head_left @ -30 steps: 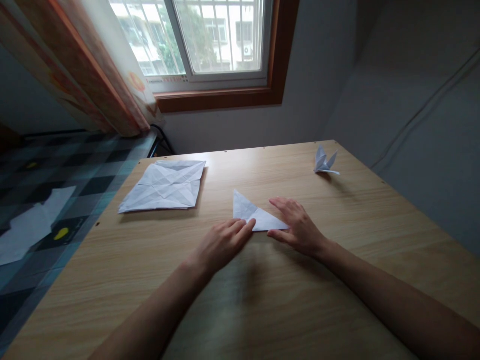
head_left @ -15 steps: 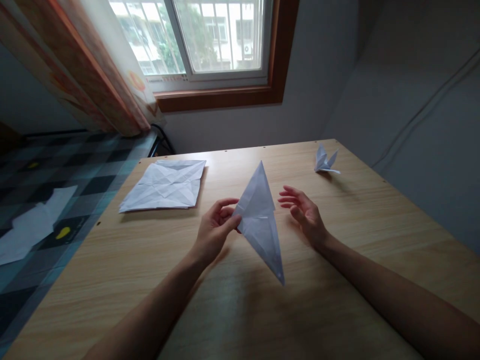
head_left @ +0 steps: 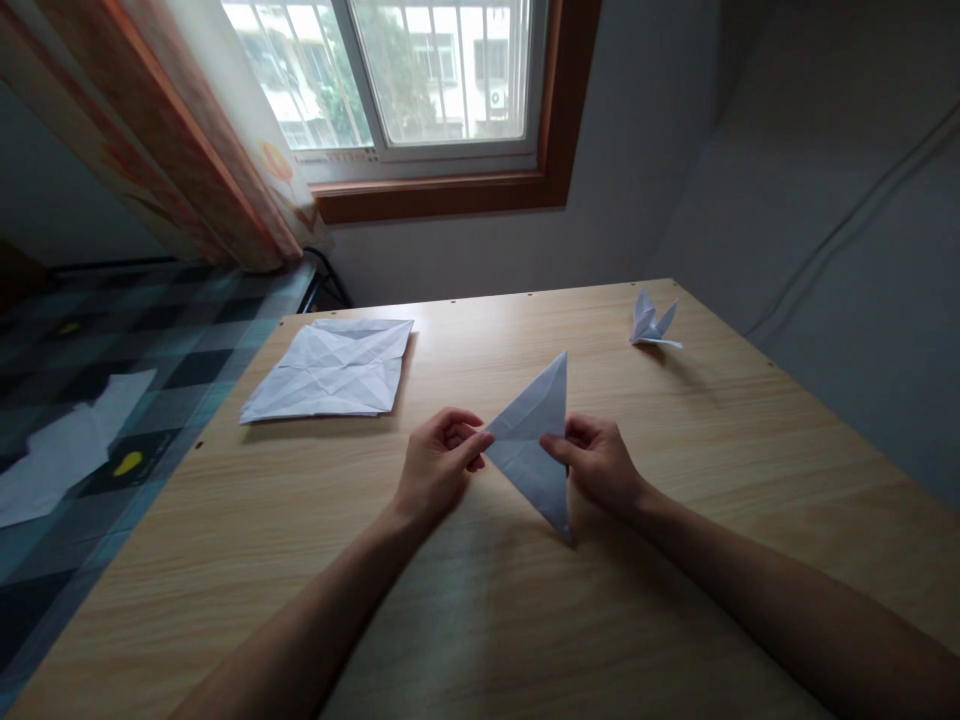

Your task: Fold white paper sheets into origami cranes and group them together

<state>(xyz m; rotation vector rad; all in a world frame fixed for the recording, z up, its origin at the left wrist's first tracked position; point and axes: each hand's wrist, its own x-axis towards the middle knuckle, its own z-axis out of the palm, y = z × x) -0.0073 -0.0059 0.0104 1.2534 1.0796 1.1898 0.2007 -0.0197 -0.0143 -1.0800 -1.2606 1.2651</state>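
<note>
A white paper folded into a triangle (head_left: pixel 534 445) is held up just above the wooden table (head_left: pixel 675 450), one tip pointing up and one down near the tabletop. My left hand (head_left: pixel 439 470) pinches its left corner between thumb and fingers. My right hand (head_left: pixel 596 465) pinches its right edge, fingers curled behind the sheet.
A creased, unfolded white sheet (head_left: pixel 330 370) lies flat at the table's far left. A small folded paper figure (head_left: pixel 651 325) stands at the far right. Left of the table a checked cover (head_left: pixel 112 380) carries another white paper (head_left: pixel 60 450). A window and curtain are behind.
The triangle lay flat under both hands a second ago. My left hand lifted it upright, and my right hand, open half a second ago, has now closed on its right edge.
</note>
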